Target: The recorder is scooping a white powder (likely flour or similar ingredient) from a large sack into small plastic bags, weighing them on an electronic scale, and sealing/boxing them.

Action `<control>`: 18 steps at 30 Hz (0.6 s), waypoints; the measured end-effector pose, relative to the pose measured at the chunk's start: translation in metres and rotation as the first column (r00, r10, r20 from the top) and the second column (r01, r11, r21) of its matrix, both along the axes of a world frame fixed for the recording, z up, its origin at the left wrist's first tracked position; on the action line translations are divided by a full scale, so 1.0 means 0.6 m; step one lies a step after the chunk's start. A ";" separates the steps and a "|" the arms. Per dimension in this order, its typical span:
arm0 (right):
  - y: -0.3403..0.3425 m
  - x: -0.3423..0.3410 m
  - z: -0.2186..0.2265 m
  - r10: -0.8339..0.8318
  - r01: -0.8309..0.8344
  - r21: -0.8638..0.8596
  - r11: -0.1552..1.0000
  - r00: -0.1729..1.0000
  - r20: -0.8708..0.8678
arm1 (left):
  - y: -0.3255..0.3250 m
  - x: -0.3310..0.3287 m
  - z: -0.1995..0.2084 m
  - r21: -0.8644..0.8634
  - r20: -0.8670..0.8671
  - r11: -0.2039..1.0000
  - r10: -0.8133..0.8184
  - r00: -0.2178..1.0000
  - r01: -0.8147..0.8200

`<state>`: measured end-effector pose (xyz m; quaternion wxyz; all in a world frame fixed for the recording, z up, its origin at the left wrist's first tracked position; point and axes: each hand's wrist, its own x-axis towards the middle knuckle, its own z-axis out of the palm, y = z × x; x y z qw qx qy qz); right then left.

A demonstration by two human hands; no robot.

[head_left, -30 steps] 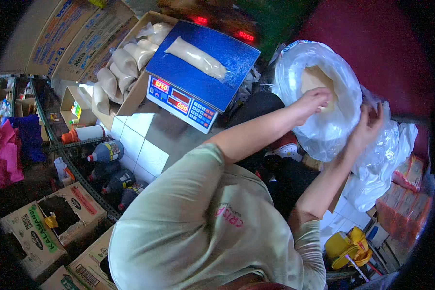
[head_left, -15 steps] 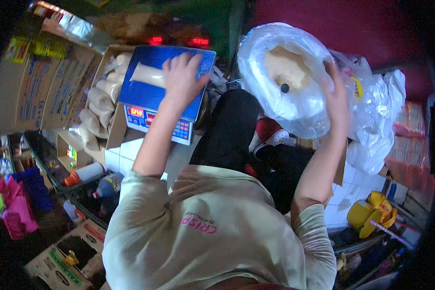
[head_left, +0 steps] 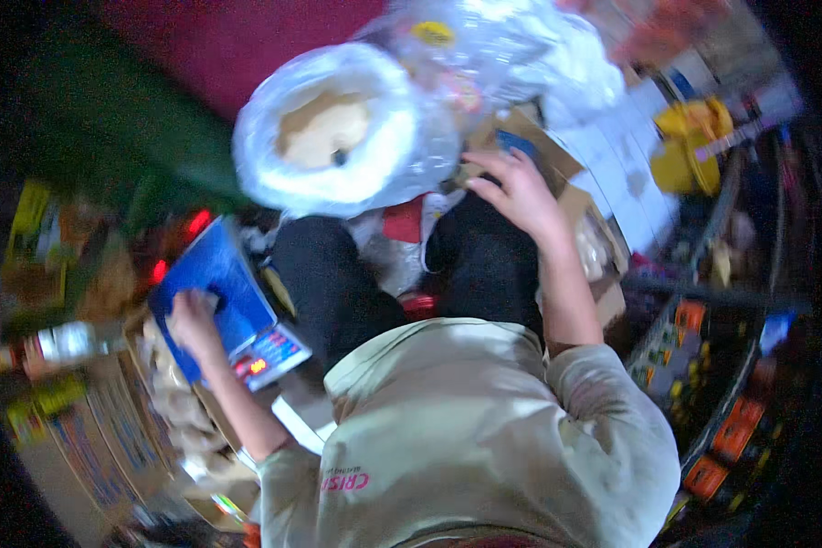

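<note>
My left hand [head_left: 194,326] is over the blue platform [head_left: 226,267] of a digital scale, blurred, with its fingers curled. Whatever it holds, if anything, is hidden. The scale's lit keypad [head_left: 269,354] faces me. On the right, my right hand [head_left: 519,194] is held with its fingers apart and nothing in them, above my knee and beside an open cardboard box [head_left: 575,205]. A large sack lined with clear plastic [head_left: 395,151] stands ahead of my knees. It holds pale granular stuff [head_left: 329,132] with a small dark object [head_left: 339,157] on it.
Several filled small bags [head_left: 178,402] lie in a box left of the scale. Crumpled clear plastic [head_left: 521,55] is at the far right of the sack. A yellow container [head_left: 685,164] stands on the white tiles [head_left: 612,155]. Shelves with orange packs [head_left: 738,429] line the right.
My view has turned to the right. My right hand has left the sack's rim and is over my knee. The pale filled bag that lay on the scale no longer shows there.
</note>
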<state>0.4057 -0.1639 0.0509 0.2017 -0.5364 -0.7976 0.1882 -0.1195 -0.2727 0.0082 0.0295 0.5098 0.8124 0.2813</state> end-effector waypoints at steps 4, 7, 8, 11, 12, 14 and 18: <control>-0.026 0.002 0.012 0.004 0.004 0.058 0.998 0.992 -0.129 | 0.023 -0.011 0.118 0.200 -0.149 0.979 -0.013 0.989 0.043; -0.041 -0.033 0.034 0.123 -0.067 0.215 0.974 0.959 -0.257 | 0.064 0.053 0.208 0.318 0.032 0.941 -0.131 0.991 0.114; -0.044 -0.051 0.042 0.162 -0.076 0.280 0.957 0.940 -0.301 | 0.074 0.088 0.229 0.341 0.040 0.918 -0.228 0.973 0.202; -0.049 -0.096 0.076 0.236 -0.033 0.459 0.888 0.889 -0.393 | 0.124 0.231 0.268 0.384 0.113 0.836 -0.465 0.878 0.393; -0.052 -0.103 0.086 0.236 0.027 0.515 0.857 0.868 -0.438 | 0.139 0.286 0.272 0.403 0.092 0.785 -0.547 0.832 0.471; -0.049 -0.100 0.099 0.127 0.148 0.503 0.851 0.872 -0.472 | 0.167 0.401 0.264 0.442 0.214 0.703 -0.686 0.695 0.557; -0.057 -0.023 0.089 -0.150 0.351 0.471 0.809 0.899 -0.412 | 0.189 0.602 0.244 0.317 0.272 0.631 -0.776 0.569 0.708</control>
